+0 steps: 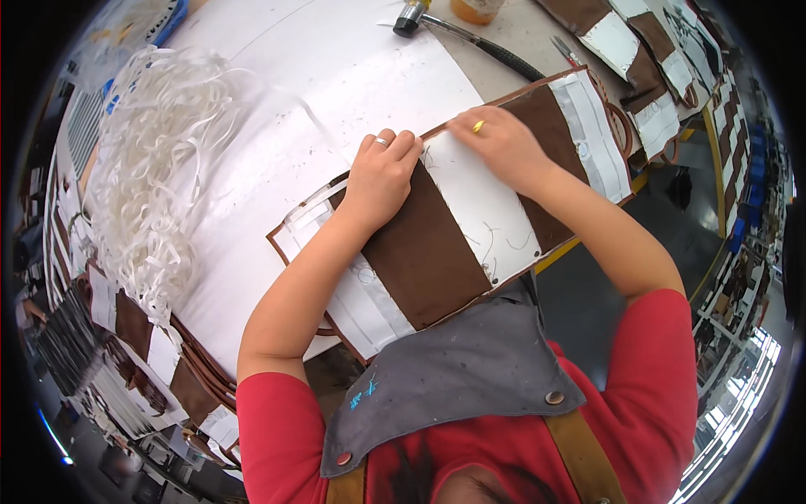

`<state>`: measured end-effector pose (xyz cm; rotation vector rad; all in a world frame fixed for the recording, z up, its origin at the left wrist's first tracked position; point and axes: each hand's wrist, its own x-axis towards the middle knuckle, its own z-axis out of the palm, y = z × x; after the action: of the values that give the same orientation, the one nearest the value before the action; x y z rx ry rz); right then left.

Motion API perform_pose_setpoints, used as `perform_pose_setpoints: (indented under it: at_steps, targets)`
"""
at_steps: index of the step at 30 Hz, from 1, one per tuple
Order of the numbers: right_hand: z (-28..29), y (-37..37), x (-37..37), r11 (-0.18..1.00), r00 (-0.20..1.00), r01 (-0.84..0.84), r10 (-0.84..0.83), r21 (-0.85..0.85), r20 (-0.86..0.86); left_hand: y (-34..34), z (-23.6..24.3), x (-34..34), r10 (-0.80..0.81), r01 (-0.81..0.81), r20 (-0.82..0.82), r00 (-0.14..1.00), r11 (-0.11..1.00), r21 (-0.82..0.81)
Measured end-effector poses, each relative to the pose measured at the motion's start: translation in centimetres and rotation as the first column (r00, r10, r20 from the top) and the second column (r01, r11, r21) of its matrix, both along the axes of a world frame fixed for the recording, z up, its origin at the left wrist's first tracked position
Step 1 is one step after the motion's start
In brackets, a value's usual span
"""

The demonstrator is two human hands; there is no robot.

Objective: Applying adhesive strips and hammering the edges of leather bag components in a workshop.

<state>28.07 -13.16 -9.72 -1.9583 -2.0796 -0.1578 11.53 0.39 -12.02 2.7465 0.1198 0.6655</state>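
Note:
A flat brown bag panel lies slanted before me, its near edge against my grey apron. It has a white middle section, pale strips at both ends and brown handle loops. Loose threads show on the white section. Curled over the panel's far edge, left of the white section, is my left hand, a ring on one finger. My right hand, with a yellow ring, pinches that edge further right. Its fingertips are partly hidden. A narrow white strip runs along the edge beside my left hand.
A tangled heap of white ribbon lies on the white tabletop at the left. A black-handled hammer rests at the far side, near a cup of amber stuff. More brown and white panels lie at the right.

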Motion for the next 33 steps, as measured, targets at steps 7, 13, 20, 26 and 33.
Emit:
perform_pose_setpoints:
  at_steps: [7,13,20,26,33]
  targets:
    - [0.3,2.9,-3.6,0.994,0.825,0.107,-0.101,-0.022,-0.557,0.4,0.7,-0.3,0.117,-0.139,-0.078,0.990,0.889,-0.437]
    - [-0.1,4.2,-3.1,0.988,0.817,0.026,-0.109,-0.152,-0.566,1.3,1.3,-1.7,0.228,-0.300,-0.198,0.954,0.773,-0.559]
    - [0.6,4.3,-3.1,0.971,0.820,-0.013,-0.126,-0.237,-0.558,0.9,0.7,-2.2,0.232,-0.231,-0.058,0.971,0.843,-0.485]
    - [0.0,3.2,-4.4,0.997,0.977,-0.058,0.045,-0.056,-0.207,0.9,0.4,-2.5,0.148,-0.154,-0.042,0.988,0.946,-0.285]
    - [-0.1,3.4,-7.0,0.998,0.981,-0.065,0.069,-0.023,0.180,0.8,0.0,-2.8,0.130,-0.130,-0.016,0.991,0.957,-0.258]
